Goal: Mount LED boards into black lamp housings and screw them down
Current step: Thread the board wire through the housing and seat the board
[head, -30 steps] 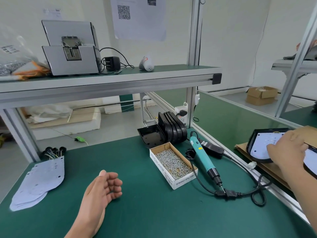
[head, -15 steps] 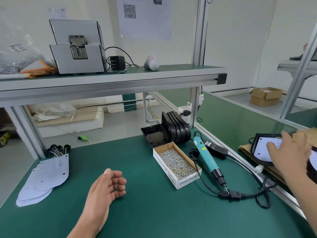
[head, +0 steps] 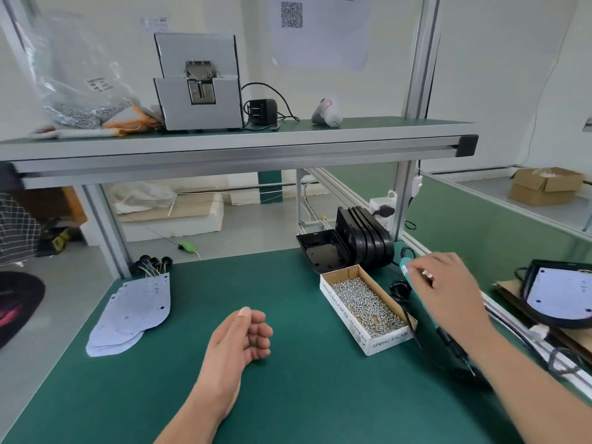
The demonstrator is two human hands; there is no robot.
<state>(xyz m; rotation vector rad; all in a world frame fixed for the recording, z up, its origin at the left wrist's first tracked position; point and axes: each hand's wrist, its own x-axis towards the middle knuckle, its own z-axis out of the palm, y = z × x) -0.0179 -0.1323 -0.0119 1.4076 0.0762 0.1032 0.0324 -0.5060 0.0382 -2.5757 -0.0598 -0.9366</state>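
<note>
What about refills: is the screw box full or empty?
Far from empty: silver screws cover the whole floor of the open screw box.

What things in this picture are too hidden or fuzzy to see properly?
All in the head view:
1. Electric screwdriver: mostly behind the right hand. Motion blur hides whether the hand grips it.
2. Black lamp housing holding an LED board: cut off by the right edge.
3. Screws in the cardboard box: too small to tell their heads.
4. QR-code sheet: top cut off, print blurred.
</note>
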